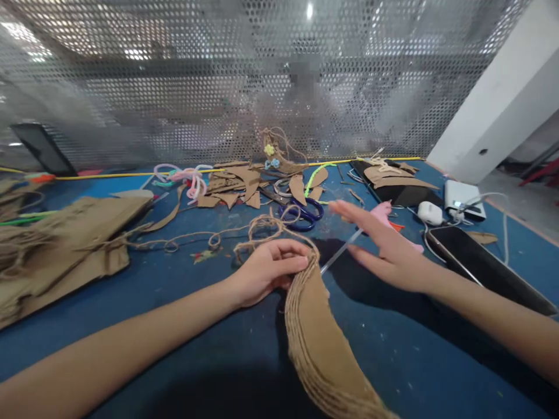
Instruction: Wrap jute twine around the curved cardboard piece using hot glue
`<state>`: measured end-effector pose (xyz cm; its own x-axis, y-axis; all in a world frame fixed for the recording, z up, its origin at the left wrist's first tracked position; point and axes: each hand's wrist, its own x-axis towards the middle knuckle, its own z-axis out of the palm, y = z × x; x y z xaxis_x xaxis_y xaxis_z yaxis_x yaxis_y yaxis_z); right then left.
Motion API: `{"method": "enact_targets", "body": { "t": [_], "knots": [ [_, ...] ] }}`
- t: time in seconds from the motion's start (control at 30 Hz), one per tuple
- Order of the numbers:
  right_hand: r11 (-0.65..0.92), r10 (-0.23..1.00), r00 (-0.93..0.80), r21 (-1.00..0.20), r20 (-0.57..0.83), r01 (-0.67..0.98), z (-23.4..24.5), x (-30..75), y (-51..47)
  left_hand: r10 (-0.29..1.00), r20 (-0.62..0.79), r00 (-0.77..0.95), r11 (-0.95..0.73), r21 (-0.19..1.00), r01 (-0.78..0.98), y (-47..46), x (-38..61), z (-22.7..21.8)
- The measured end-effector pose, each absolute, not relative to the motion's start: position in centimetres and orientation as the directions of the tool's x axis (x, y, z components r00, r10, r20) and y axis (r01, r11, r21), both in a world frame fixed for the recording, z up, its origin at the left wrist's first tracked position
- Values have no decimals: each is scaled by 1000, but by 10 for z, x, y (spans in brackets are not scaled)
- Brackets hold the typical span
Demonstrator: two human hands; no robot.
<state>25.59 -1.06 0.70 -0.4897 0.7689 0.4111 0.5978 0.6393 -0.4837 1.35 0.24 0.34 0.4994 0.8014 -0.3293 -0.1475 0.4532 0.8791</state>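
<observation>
My left hand [273, 270] pinches the upper tip of a curved, crescent-like cardboard piece [334, 331], where rows of brown twine [297, 331] line its outer edge. Loose twine [266, 224] runs from that tip in loops across the table. To the right, my right hand [388, 247] is open, with thumb and fingers stretched apart. A translucent stick [340, 251] slants between the cardboard and the right hand; whether it touches the hand I cannot tell. Partly hidden behind this hand lies a pink object [383, 210] with an orange part.
Blue-handled scissors [301, 215] lie beyond my left hand among cardboard scraps [236, 183]. Large cardboard sheets [78, 233] cover the left side. Rightward are a phone [489, 265], a white earbud case [430, 213] and a power bank [463, 198] with cables. A perforated metal panel [218, 87] stands behind.
</observation>
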Motion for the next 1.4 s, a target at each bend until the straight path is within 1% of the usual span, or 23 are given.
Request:
{"method": "enact_targets", "body": {
  "t": [0.07, 0.17, 0.23, 0.3, 0.33, 0.37, 0.43, 0.5, 0.6, 0.67, 0.7, 0.8, 0.9, 1.0, 1.13, 1.23, 1.3, 1.33, 1.37, 1.4],
  "knots": [
    [724, 684, -610, -476, 401, 499, 1, 237, -7, 762, -350, 544, 465, 881, -84, 0, 14, 2],
    [836, 532, -725, -408, 438, 367, -9, 219, 3, 700, -391, 597, 500, 866, -18, 0, 13, 2],
    [875, 476, -724, -350, 499, 333, -13, 216, 9, 664, -419, 620, 530, 848, 5, 1, 11, 3],
    [885, 465, -673, -320, 576, 337, -15, 217, 13, 634, -434, 639, 563, 826, 2, 3, 9, 2],
    [880, 476, -638, -327, 606, 345, -15, 219, 13, 628, -430, 649, 578, 816, -18, 4, 8, 1],
    [867, 498, -605, -352, 621, 353, -14, 221, 13, 628, -416, 658, 587, 808, -50, 5, 7, 1],
    [832, 554, -555, -436, 620, 344, -13, 225, 11, 633, -372, 679, 597, 792, -123, 7, 6, -1],
    [793, 597, -532, -542, 601, 277, -12, 227, 8, 651, -334, 681, 592, 785, -181, 8, 5, -2],
    [709, 643, -507, -696, 574, 112, -11, 227, 3, 668, -348, 658, 594, 782, -189, 9, 4, -4],
    [656, 693, -453, -751, 560, 74, -11, 226, 0, 665, -386, 640, 604, 782, -156, 8, 4, -4],
    [641, 719, -416, -762, 557, 88, -11, 225, -2, 664, -400, 631, 606, 783, -141, 7, 5, -3],
    [621, 774, -306, -759, 554, 196, -11, 225, -4, 693, -407, 595, 583, 802, -130, 5, 7, -2],
    [594, 804, -248, -757, 541, 274, -10, 225, -5, 735, -395, 551, 552, 821, -147, 2, 11, 0],
    [587, 809, -253, -751, 530, 304, -11, 223, -5, 772, -371, 517, 520, 836, -176, 0, 14, 1],
    [612, 790, -307, -717, 531, 335, -8, 218, -5, 809, -361, 464, 493, 847, -200, 0, 15, 1],
    [599, 801, -334, -656, 497, 459, 6, 228, 10, 810, -367, 457, 492, 850, -187, 2, 14, 1],
    [509, 854, -269, -614, 445, 603, 17, 251, 33, 805, -374, 461, 495, 852, -172, 3, 14, 1],
    [423, 891, -196, -594, 409, 684, 22, 267, 47, 802, -380, 460, 498, 851, -166, 4, 13, 1],
    [325, 922, -137, -530, 363, 783, 25, 287, 63, 795, -391, 463, 506, 849, -153, 4, 13, 1],
    [231, 950, -113, -410, 291, 882, 27, 307, 79, 784, -401, 473, 515, 846, -138, 4, 13, 1]
  ]
}}
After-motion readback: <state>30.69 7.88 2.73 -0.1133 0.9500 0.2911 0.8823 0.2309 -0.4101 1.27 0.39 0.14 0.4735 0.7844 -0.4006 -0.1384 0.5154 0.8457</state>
